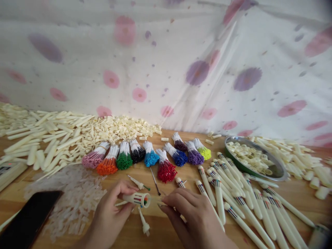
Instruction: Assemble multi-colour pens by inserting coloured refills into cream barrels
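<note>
Left hand (111,211): fingers closed round a cream pen barrel (131,198), which sits front and centre, seemingly just above the worktop (160,230).
Right hand (192,211): fingertips drawn nearly together beside the barrel's mouth; a pale blur shows in the gap (too faint to name), so I cannot tell what, if anything, they grip.
Risk: the coloured bits inside the mouth could slide out, I judge, if the barrel dipped rightward; a crooked push from the right might snag on the rim or bend a thin part.
Barrel's lie: long axis roughly left to right; the open, colour-slotted end points toward the right hand, turned slightly to the viewer, while the other end is hidden by the left.
Phone (28,221): dark, lower left, beside scattered clear plastic pieces (75,204).
Pointed cones: one (144,223) below the barrel, another (137,182) beyond it near a green tip.
Dark-tipped rod (155,181): thin, lying past the mouth.
Pens (249,214): many, strewn on the right, with striped tops.
Refill bundles (166,169): a row of colours, pink through yellow.
Bowl (283,177): green-sided, filled with small cream rings.
Cream parts (57,131): heaped far left.
Flowered sheet (160,45): hanging behind everything.
</note>
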Demonstrator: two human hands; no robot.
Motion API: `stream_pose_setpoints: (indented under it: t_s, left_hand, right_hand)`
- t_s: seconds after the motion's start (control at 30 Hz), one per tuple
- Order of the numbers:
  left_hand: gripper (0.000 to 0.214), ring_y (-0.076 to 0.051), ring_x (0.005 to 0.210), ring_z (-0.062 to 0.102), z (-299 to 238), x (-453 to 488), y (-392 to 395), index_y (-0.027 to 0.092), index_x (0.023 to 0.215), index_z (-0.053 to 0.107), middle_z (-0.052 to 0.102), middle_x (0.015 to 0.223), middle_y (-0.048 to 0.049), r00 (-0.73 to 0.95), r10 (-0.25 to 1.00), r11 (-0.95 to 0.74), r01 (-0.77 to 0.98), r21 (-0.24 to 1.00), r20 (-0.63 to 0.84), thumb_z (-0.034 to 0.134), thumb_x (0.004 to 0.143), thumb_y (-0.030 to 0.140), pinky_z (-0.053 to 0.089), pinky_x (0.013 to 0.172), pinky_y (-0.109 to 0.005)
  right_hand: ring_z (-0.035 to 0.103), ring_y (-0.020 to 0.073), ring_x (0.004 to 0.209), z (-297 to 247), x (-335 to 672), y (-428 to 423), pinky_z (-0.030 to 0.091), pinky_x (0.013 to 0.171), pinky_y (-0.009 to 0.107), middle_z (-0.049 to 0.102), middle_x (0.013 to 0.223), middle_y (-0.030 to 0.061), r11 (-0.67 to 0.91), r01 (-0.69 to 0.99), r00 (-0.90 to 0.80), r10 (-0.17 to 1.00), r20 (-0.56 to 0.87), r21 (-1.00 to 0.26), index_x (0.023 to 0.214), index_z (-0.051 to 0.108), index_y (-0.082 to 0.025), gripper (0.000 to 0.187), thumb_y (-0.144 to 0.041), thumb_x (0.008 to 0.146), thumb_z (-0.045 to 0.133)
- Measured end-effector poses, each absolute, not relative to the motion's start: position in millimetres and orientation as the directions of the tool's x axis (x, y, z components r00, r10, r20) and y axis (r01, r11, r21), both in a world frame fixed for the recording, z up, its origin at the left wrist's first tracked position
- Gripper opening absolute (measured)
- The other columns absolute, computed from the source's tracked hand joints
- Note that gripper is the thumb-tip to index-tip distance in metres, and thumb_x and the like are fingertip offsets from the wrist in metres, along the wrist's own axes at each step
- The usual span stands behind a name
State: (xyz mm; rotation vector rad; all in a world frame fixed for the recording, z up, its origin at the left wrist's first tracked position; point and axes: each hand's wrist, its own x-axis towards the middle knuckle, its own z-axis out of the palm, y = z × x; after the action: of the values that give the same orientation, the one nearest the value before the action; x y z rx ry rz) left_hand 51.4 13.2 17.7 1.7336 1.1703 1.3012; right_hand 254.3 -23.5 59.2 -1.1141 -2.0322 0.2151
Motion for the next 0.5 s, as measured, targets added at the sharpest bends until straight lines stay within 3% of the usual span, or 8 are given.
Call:
stream_pose_setpoints:
  t_s: [0.13,0.23,0.4,0.5]
  left_hand:
    - [0.017,-0.014,0.066,0.062,15.8,51.9,18.5,0.022,0.067,0.054,0.062,0.068,0.0025,0.108,0.925,-0.376,0.113,0.920,0.365,0.065,0.066,0.009,0.051,0.059,-0.022]
    - [0.020,-0.013,0.063,0.061,12.9,53.1,21.7,0.022,0.066,0.051,0.060,0.066,0.0033,0.108,0.908,-0.413,0.065,0.908,0.405,0.070,0.070,0.017,0.051,0.055,-0.022]
    - [0.017,-0.014,0.071,0.061,4.9,51.9,20.3,0.023,0.070,0.052,0.060,0.071,0.0023,0.071,0.877,-0.481,0.127,0.867,0.476,0.068,0.074,0.018,0.052,0.063,-0.024]
    - [0.017,-0.013,0.075,0.060,0.3,49.0,18.8,0.024,0.072,0.053,0.060,0.075,0.0028,0.067,0.858,-0.512,0.174,0.841,0.509,0.064,0.075,0.012,0.050,0.066,-0.024]
  right_hand:
    - [0.046,0.0090,0.047,55.8,248.7,-28.4,0.033,0.042,0.018,0.050,0.054,-0.0032,0.381,0.456,-0.211,0.924,0.319,-0.804,0.076,0.056,-0.019,0.021,-0.036,0.088,0.050]
    - [0.040,0.0080,0.046,56.8,247.7,-28.7,0.032,0.042,0.018,0.044,0.055,-0.0046,0.227,0.303,-0.211,0.963,0.167,-0.925,0.079,0.052,-0.019,0.031,-0.046,0.090,0.043]
    - [0.039,0.0070,0.044,50.3,237.9,-33.2,0.034,0.041,0.018,0.059,0.075,0.0025,0.282,0.183,-0.189,0.950,0.248,-0.942,0.094,0.045,-0.021,0.033,-0.051,0.094,0.031]
    - [0.046,0.0085,0.042,38.4,228.0,-41.7,0.039,0.040,0.019,0.064,0.081,0.0058,0.379,0.240,-0.188,0.921,0.340,-0.894,0.105,0.044,-0.023,0.034,-0.051,0.094,0.027]
